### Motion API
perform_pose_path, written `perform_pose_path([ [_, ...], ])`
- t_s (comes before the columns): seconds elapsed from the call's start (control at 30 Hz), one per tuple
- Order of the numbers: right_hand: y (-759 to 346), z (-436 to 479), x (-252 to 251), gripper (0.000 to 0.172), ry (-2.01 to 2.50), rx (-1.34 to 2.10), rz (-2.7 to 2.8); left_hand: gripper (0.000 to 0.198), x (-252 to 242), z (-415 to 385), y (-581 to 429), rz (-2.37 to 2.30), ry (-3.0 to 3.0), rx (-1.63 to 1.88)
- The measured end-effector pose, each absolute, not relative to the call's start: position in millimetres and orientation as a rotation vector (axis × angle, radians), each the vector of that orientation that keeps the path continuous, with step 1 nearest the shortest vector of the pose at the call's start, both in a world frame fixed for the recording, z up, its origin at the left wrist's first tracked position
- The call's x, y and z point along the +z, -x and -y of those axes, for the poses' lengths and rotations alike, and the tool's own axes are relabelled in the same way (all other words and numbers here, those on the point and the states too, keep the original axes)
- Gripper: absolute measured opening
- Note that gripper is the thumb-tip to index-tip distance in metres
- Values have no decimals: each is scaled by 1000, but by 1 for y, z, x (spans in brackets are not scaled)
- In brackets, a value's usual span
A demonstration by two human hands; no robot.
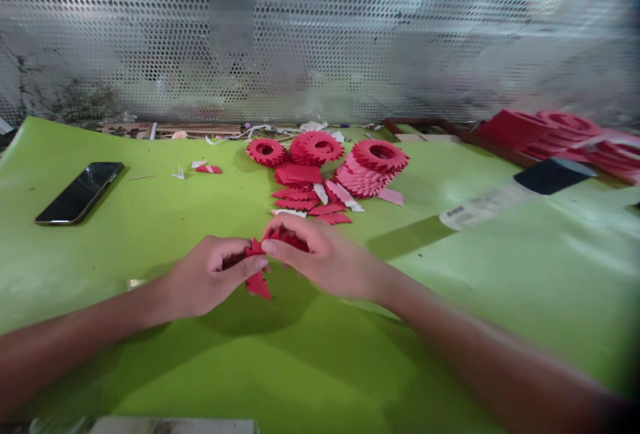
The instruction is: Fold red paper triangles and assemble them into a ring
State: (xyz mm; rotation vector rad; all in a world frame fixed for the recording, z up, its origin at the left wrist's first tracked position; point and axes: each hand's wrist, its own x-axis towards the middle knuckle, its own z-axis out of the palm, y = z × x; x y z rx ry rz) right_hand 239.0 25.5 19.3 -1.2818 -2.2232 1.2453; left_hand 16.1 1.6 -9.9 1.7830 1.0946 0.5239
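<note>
Both hands meet over the near middle of the green table, holding folded red paper pieces (259, 284) with pointed ends. My left hand (213, 274) pinches them between thumb and fingers. My right hand (320, 254) grips the same work from the other side, its fingers curled over more red paper that is partly hidden. Just beyond lie loose folded red pieces (295, 197), a few of them white. Behind these stand toothed red paper rings (267, 151) and a taller pink and red ring stack (367, 177).
A black phone (80, 193) lies at the left. To the right is a clear bottle with a dark cap (553, 175), lying on its side. Red paper bundles (545, 133) rest at the far right. Perforated metal sheeting (320, 34) closes off the back.
</note>
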Motion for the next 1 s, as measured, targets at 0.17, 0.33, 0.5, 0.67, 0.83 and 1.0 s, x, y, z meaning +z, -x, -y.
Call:
perform_pose_path([
  [0.17,-239,-26,15,36,1283,1255,2136,48,-16,-1,-15,-1147,-1754,622],
  [0.33,-235,-26,11,39,1246,1241,2122,47,-16,-2,-15,-1147,-1753,607],
  [0.5,-238,-26,22,38,1265,1302,2300,45,-10,-5,-14,-1115,-1825,553],
  [0.67,-246,-28,27,39,1273,1335,2304,45,-8,-6,-14,-1175,-1883,594],
  [0.83,-253,-33,28,44,1164,1147,2513,45,-10,-6,-13,-1165,-1916,440],
  [1.0,-255,-34,26,43,1161,1212,2679,43,-13,-3,-15,-1103,-1950,262],
])
